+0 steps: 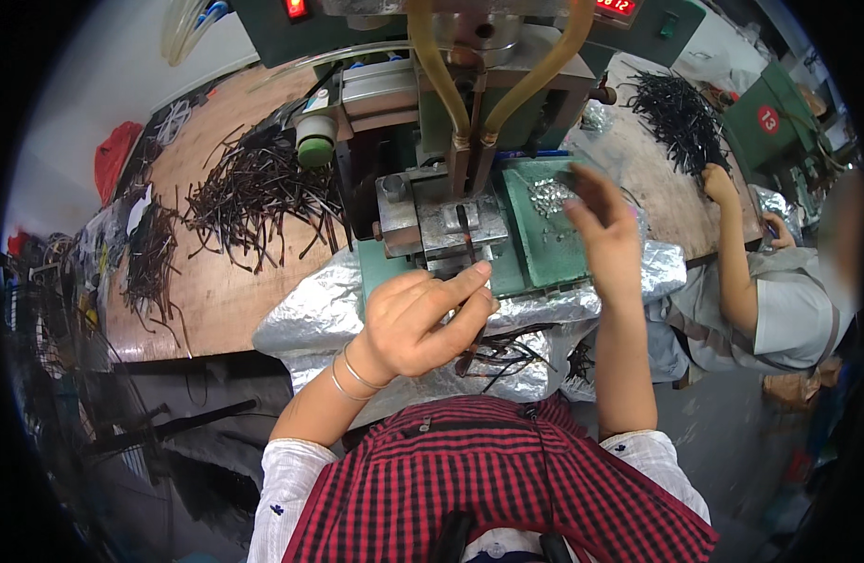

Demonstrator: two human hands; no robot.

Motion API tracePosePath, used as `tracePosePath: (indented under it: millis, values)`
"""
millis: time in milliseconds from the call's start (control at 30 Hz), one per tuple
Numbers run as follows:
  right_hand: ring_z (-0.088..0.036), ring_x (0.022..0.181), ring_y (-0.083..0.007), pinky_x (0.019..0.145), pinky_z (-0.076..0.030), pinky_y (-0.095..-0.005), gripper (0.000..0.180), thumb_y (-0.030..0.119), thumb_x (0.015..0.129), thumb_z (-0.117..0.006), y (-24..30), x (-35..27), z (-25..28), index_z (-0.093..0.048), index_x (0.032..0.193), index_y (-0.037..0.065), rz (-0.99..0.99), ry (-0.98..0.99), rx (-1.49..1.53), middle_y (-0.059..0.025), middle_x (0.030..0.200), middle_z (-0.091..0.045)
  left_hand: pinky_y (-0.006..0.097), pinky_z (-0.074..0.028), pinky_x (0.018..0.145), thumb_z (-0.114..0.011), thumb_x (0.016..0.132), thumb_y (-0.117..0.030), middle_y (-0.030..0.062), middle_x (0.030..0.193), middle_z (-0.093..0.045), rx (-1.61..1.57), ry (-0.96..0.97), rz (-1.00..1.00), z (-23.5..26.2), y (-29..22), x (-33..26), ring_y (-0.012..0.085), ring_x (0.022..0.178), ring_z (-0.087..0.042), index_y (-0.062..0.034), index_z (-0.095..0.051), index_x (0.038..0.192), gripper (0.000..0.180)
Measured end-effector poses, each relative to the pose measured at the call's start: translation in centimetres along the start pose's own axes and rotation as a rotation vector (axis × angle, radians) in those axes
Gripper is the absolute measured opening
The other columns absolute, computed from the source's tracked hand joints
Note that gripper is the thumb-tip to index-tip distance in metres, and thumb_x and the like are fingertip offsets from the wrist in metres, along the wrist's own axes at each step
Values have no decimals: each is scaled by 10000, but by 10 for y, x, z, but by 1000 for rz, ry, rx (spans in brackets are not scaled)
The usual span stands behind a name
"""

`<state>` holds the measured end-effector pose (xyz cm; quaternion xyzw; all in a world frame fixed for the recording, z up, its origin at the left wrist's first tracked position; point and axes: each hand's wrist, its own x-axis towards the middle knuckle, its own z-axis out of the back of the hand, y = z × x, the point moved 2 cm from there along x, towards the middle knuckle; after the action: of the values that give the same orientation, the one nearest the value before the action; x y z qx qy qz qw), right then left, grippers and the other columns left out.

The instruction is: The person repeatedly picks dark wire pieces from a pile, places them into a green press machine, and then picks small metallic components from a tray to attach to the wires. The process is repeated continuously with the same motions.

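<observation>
My left hand [424, 319] pinches a thin dark strip [466, 236], which looks like a spectacle temple, between thumb and forefinger. The strip points away from me, its far end lying on the metal fixture [436, 223] of the machine. Two upright metal bars of the machine head [469, 164] stand just above and behind that end. Over the right edge of a green tray [535, 267], my right hand [605, 225] is raised with thumb and fingers apart and a little blurred. Small silvery metal pieces [551, 197] lie in the tray; none shows in my right hand.
Piles of dark strips lie on the wooden table at left [263, 192] and far right [676, 117]. More strips [507, 352] rest on silver foil [305, 305] before me. Yellowish hoses [438, 75] hang at the machine. A co-worker's hand [720, 185] reaches the right pile.
</observation>
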<state>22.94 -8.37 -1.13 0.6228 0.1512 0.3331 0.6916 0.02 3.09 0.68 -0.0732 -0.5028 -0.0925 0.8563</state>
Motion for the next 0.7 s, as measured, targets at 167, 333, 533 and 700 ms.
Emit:
tracePosePath:
  millis: [167,333,533,700]
  values:
    - [-669,1057,-161,937,-510,-299,328,30,936,-697,-65,0,40,-664,1260,-10,86,-246,-187,-96,1179,-729,239,-447,484,-810,771,-24,173,1110,-748,-6,-4,-43,-1,5,0,131,565,-575,-38,-704,1006,259]
    - [-682,905,-263,852,-530,-372,206,13,864,-726,-75,-24,35,-720,1069,28,95,-143,-535,-116,1004,-724,249,-430,481,-867,774,-67,149,1139,-754,7,8,-2,-4,4,-4,133,554,-547,-62,-702,1050,321]
    - [-602,968,-403,898,-469,-491,117,22,783,-747,-61,-19,10,-665,866,24,308,-109,-883,-172,947,-653,280,-477,535,-809,811,-15,213,1248,-724,-130,-5,175,4,-10,-17,174,617,-607,-13,-699,1130,337]
    - [-653,859,-300,863,-511,-378,46,3,938,-633,-61,-36,11,-631,977,-20,108,-199,-591,-149,905,-683,301,-530,613,-725,805,6,135,1209,-751,465,184,292,60,-1,-64,171,723,-657,-46,-731,1109,308]
